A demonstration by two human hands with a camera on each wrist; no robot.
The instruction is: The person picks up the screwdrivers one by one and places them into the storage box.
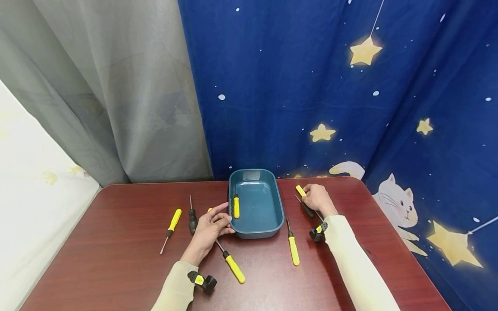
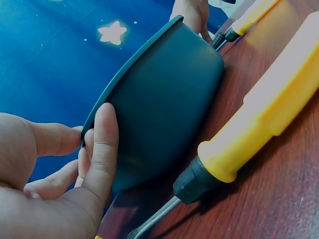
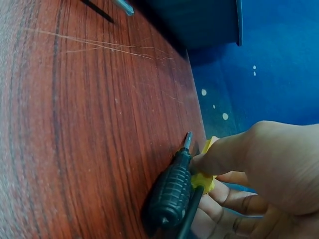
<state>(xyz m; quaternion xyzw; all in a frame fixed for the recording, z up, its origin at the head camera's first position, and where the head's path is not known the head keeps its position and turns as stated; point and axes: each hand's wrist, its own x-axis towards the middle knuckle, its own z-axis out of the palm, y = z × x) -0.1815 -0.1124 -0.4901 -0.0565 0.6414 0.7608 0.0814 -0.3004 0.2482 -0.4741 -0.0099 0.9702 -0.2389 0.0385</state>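
At the left wall of a blue-green plastic tub [image 1: 260,207], my left hand [image 1: 208,229] pinches the rim; in the left wrist view the thumb [image 2: 105,134] lies against the outer wall. Inside the tub, along its left side, is a yellow-handled screwdriver [image 1: 236,207]. To the tub's right, my right hand [image 1: 318,198] grips another yellow-handled screwdriver [image 1: 301,191] by its handle, partly covered by the fingers. A black-handled screwdriver [image 3: 170,194] lies on the table right beside it.
Left of the tub lie a yellow-handled screwdriver [image 1: 175,219] and a black-handled screwdriver [image 1: 192,221]. Another yellow-handled screwdriver [image 1: 235,268] lies near the left wrist, and one more yellow-handled screwdriver [image 1: 293,249] lies right of the tub's front. Curtains [image 1: 272,86] hang behind the table [image 1: 128,242].
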